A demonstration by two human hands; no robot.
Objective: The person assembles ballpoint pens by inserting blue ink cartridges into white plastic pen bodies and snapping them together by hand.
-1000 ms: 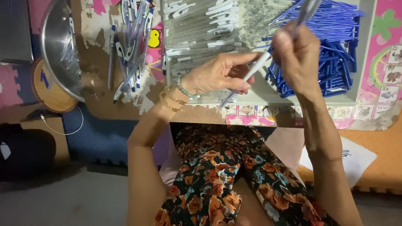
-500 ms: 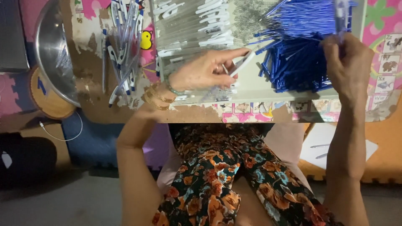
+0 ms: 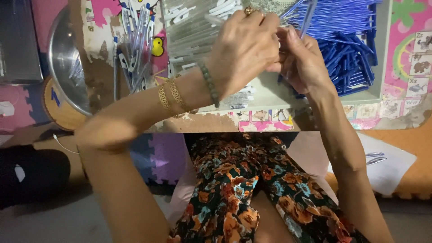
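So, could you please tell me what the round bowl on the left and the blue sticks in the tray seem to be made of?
The bowl looks like polished metal, probably steel: silvery with mirror-like reflections. The blue sticks look like thin plastic tubes, uniformly coloured with a slight gloss, though that is a guess. The right hand pinches a clear one, seemingly plastic.

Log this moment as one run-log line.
left hand: meets right over tray | right hand: pinches clear pen barrel | tray: blue refills, clear barrels | finished pens left
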